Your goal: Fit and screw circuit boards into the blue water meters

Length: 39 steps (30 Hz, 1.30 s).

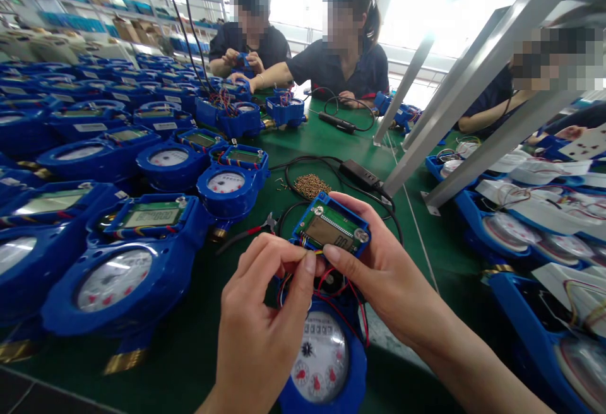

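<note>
A blue water meter (324, 363) with a white dial lies on the green table right in front of me. Above it, my right hand (388, 269) holds up the meter's blue display module (331, 228), a green board with an LCD and two screws. My left hand (262, 313) pinches the red, black and yellow wires (326, 284) that run from the module down into the meter body. Both thumbs meet just under the module's near edge.
Many finished blue meters (118, 262) fill the table's left side. A pile of small brass screws (311, 185), pliers (250, 231) and a black adapter (362, 175) with cables lie just beyond my hands. Slanted metal posts (454, 111) rise at the right. Three people work across the table.
</note>
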### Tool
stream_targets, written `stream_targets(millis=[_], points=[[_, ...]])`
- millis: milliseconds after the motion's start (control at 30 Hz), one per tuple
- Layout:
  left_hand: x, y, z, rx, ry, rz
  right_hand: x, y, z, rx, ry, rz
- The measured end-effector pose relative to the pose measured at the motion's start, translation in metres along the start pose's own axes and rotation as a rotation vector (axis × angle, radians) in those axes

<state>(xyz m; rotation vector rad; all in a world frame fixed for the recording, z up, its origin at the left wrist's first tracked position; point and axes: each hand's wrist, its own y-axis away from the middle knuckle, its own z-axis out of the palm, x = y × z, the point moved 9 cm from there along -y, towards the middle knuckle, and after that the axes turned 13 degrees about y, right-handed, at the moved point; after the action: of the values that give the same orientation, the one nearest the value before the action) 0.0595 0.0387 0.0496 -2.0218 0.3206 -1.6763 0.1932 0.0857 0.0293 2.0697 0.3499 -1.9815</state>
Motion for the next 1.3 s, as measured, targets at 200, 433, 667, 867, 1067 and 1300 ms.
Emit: stream_targets(millis=[200,433,667,867,1067,1300], points=[[-0.007,-0.002,0.001,-0.002,0.029,-0.081,0.002,0.001,0.002,0.000,-0.007,0.009],[0.004,-0.001,-0.003,0.057,-0.088,0.047,0.002,0.002,0.001,0.048,-0.050,0.053],[-0.015,-0.002,0.002,-0.020,0.095,-0.195,0.005,0.004,0.000,0.095,-0.125,0.075],[-0.027,0.001,0.006,-0.088,0.212,-0.350,0.007,0.004,0.000,0.077,-0.195,0.094],[-0.024,0.001,0.008,-0.123,0.141,-0.289,0.007,0.002,-0.001,0.061,-0.216,0.110],[-0.019,0.005,0.008,-0.061,0.048,-0.158,0.012,0.002,0.002,0.016,-0.195,0.166]])
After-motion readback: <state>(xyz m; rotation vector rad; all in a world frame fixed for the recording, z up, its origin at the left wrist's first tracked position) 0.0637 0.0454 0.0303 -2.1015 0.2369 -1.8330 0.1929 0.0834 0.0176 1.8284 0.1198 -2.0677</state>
